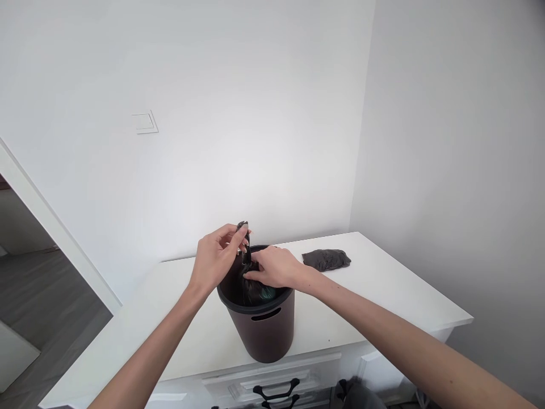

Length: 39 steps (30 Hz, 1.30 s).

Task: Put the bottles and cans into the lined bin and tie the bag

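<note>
A dark brown trash can with a black rim and a slot handle stands near the front edge of the white dresser top. Inside it is a black trash bag, its neck gathered and drawn upward. My left hand pinches the twisted top end of the bag above the rim. Lower down, at the can's opening, my right hand closes its thumb and fingers on the bag's neck. What the bag contains is hidden.
A folded black plastic bag lies on the dresser top to the right of the can. Black drawer handles show below the front edge. White walls rise behind, with a light switch; a doorway opens at the left.
</note>
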Tool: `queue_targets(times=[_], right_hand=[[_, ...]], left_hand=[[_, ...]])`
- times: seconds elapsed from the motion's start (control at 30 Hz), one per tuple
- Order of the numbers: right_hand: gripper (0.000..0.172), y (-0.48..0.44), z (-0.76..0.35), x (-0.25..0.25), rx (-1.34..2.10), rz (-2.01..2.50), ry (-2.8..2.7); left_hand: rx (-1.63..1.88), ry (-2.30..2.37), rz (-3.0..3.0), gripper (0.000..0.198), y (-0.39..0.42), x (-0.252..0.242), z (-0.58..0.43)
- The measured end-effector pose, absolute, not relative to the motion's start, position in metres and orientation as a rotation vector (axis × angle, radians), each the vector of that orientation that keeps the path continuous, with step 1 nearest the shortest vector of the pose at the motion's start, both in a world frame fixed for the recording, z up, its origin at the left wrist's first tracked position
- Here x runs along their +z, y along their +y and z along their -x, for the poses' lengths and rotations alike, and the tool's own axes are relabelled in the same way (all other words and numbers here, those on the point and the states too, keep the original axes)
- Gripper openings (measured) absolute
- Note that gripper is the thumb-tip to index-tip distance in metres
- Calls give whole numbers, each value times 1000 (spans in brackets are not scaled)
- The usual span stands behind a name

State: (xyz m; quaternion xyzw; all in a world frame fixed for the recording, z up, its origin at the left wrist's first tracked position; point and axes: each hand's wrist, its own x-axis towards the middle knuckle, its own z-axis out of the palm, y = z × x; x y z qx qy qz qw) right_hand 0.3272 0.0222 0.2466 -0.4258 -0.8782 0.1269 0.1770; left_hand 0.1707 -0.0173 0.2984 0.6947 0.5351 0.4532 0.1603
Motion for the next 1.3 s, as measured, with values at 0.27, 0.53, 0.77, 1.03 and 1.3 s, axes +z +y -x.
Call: queue_targets(times=[0.27,0.53,0.77,1.03,1.3], right_hand=[[43,48,-349,265,831,1135,-2116],[30,34,-394,324,1162,837,-1414],[29,30,-504,326,793,894,-1151],[36,29,-587,214,714,1253,-1071],[26,49,-610,102,1106,1192,-921]], left_hand=[[1477,1619,-2051,65,-51,249,-157],[1745,1646,-2395,52,-83,189,-146],[1208,1496,-2862,28,-74,185,-134],[1292,1438,-2905,20,-55,177,-131],[1344,1612,-2900,18,-42,171,-136]])
